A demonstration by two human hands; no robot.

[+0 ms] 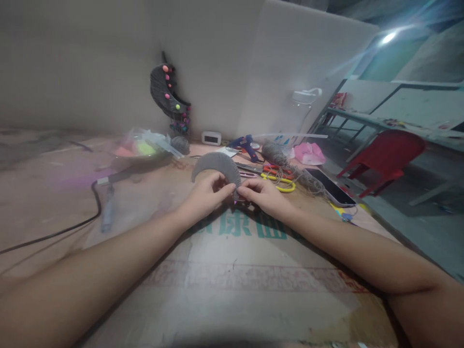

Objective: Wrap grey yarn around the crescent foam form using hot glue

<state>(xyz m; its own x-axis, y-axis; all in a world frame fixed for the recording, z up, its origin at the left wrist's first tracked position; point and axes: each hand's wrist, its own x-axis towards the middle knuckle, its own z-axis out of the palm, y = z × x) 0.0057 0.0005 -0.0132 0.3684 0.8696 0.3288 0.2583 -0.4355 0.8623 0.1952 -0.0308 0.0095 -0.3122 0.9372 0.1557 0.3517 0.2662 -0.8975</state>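
A crescent wrapped in grey yarn point(217, 163) is held up over the table, its curve arching to the left. My left hand point(210, 191) grips it near its lower right tip, thumb and fingers closed on it. My right hand point(263, 193) pinches the same tip from the other side, fingertips almost meeting my left thumb. Just behind my hands lie yellow-handled scissors point(279, 183), partly under loose yarn, and a pair with red handles point(277, 170). A ball of grey yarn point(274, 153) rests farther back, with strands trailing right.
At the back stand a blue glue gun point(248, 147), a small digital clock point(211, 138) and a clear bottle point(302, 113). A decorated dark crescent point(165, 92) hangs on the wall. A bowl of pompoms point(139, 150) is left; a phone point(329, 186) lies right. A black cable point(97, 198) crosses the left side.
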